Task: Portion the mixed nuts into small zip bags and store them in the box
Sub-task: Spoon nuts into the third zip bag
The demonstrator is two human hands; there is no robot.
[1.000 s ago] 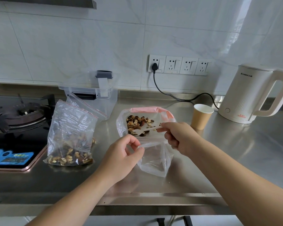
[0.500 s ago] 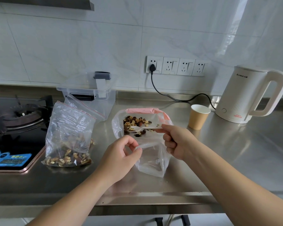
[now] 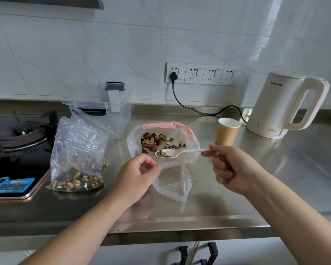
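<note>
A: Spoon (image 3: 172, 153) state?
B: Right hand (image 3: 235, 169) pinches its handle end; long axis runs left-right, loaded bowl pointing left, inside the large nut bag (image 3: 163, 142).
A: Target?
B: Small zip bag (image 3: 173, 181), mouth pinched by left hand (image 3: 137, 175), just near of the bowl. Box (image 3: 103, 111) far left, lid on. Next move likely a short pull nearward

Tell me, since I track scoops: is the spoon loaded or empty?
Loaded: the spoon carries a few nuts in its bowl, held by the right hand.
</note>
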